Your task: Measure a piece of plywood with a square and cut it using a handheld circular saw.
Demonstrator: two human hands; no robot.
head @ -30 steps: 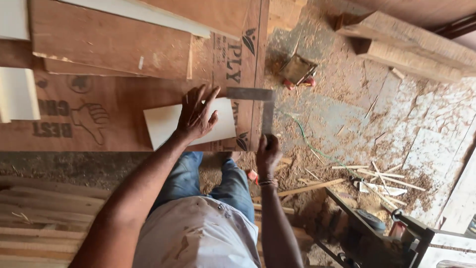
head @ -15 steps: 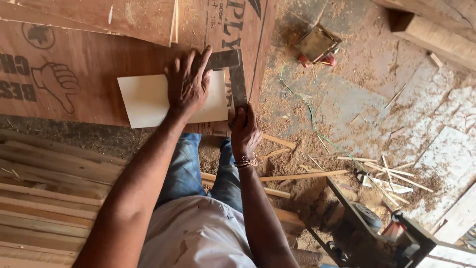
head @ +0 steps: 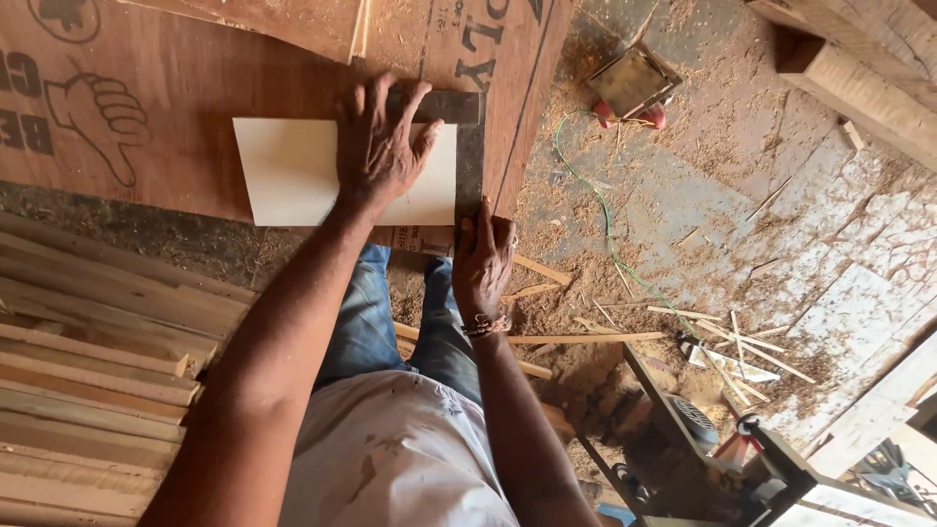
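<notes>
The plywood sheet had filled more of the view than a second before. On it the pale panel lay flat, the left hand spread open upon it, having slid rightward onto the steel square; the right hand pinched together at that square's near end.

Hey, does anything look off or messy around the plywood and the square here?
The floor is littered with sawdust and wood offcuts, and a green cord trails loose through it. The pale panel under the left hand sits square against the metal square; right hand steadies it.
</notes>
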